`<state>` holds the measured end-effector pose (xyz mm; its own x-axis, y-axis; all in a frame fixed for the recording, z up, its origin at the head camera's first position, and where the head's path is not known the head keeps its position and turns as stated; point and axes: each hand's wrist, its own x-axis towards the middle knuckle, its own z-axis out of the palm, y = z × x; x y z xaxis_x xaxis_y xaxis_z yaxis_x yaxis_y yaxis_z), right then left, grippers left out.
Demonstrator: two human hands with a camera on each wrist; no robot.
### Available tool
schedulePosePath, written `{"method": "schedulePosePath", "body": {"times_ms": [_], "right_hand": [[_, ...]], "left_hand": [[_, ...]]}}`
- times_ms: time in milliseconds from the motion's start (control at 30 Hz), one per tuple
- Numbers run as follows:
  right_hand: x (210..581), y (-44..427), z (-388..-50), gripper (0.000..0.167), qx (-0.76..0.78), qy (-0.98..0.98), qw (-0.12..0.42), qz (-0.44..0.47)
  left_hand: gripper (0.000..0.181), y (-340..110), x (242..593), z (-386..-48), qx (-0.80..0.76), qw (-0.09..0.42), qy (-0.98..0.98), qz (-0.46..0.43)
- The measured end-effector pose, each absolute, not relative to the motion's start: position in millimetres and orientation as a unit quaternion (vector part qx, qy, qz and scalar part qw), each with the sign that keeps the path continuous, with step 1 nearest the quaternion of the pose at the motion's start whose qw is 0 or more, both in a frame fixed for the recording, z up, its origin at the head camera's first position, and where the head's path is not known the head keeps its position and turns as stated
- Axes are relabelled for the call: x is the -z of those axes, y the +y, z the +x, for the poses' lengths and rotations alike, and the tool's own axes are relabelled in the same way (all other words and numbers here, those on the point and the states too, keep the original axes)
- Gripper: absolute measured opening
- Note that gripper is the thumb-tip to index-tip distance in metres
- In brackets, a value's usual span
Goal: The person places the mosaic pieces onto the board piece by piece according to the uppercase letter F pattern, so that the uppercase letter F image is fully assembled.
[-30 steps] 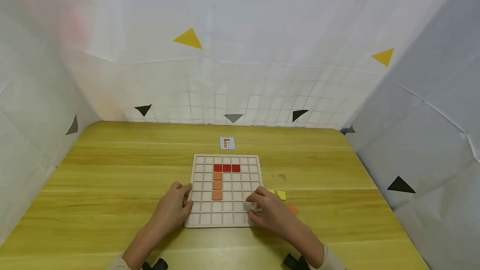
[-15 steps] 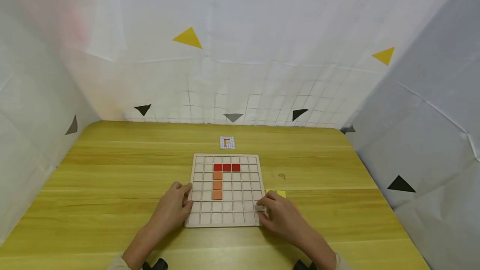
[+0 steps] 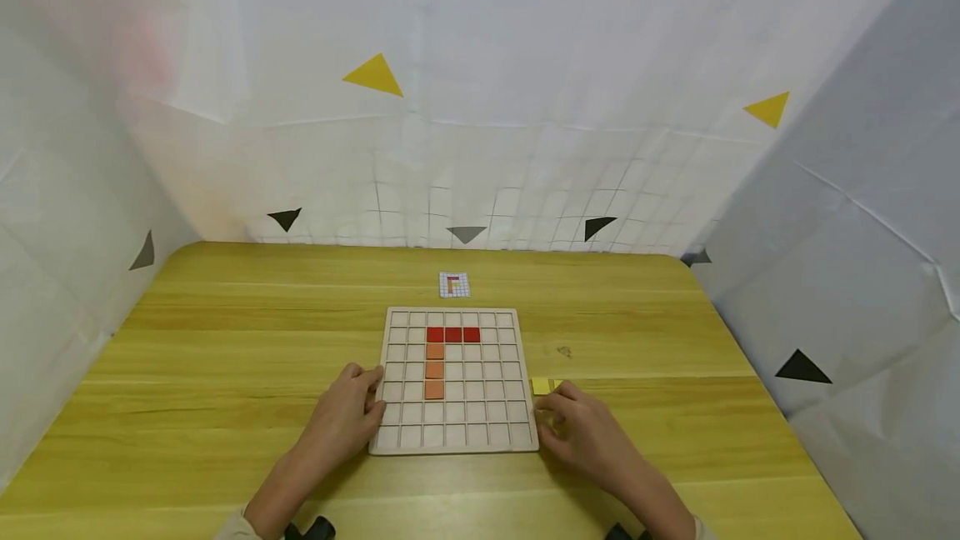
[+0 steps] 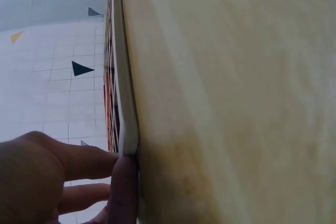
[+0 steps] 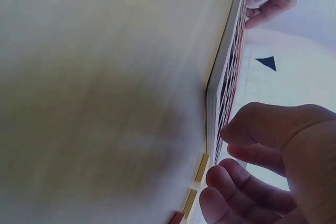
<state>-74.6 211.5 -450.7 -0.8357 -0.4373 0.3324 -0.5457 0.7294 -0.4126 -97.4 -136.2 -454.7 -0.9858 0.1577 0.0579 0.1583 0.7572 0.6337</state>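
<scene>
A pale wooden grid board (image 3: 455, 440) lies on the table. Its cells hold a row of red tiles (image 3: 453, 335) and a column of orange tiles (image 3: 435, 371) below the row's left end. My left hand (image 3: 347, 411) rests against the board's left edge, thumb and fingers touching it. My right hand (image 3: 585, 432) is at the right edge, fingers loosely bent, with a gap between thumb and fingers and nothing held. Just beyond its fingers lies a yellow tile (image 3: 540, 387); another yellow tile (image 5: 190, 203) and a reddish tile (image 5: 177, 217) show in the right wrist view.
A small printed card (image 3: 453, 285) with a coloured grid pattern lies behind the board. White sheeting (image 3: 480, 148) with yellow, grey and black triangles encloses the wooden table (image 3: 262, 307) at the back and sides.
My right hand has moved right, off the board's lower right cells to beside its edge, now covering the loose orange tile and part of a yellow one. The left hand stays put.
</scene>
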Motion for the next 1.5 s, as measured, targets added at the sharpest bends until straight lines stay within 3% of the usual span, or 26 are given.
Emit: {"method": "schedulePosePath", "body": {"times_ms": [233,700,1100,1500], "right_hand": [[450.1,223.7,-71.8,0.027,-0.25,-0.94,0.087,0.217],[454.0,245.2,-75.0,0.034,-0.175,-0.958,0.15,0.173],[448.9,247.0,-72.9,0.024,-0.181,-0.973,0.079,0.119],[452.4,247.7,-73.6,0.021,-0.196,-0.974,0.05,0.099]], "left_hand": [[0.048,-136.0,454.8,-97.4,0.338,0.002,-0.937,-0.085],[0.048,-136.7,454.1,-96.4,0.34,-0.003,-0.937,-0.085],[0.048,-136.9,455.4,-96.7,0.34,0.0,-0.936,-0.085],[0.048,-137.5,457.1,-98.5,0.339,-0.001,-0.937,-0.088]]}}
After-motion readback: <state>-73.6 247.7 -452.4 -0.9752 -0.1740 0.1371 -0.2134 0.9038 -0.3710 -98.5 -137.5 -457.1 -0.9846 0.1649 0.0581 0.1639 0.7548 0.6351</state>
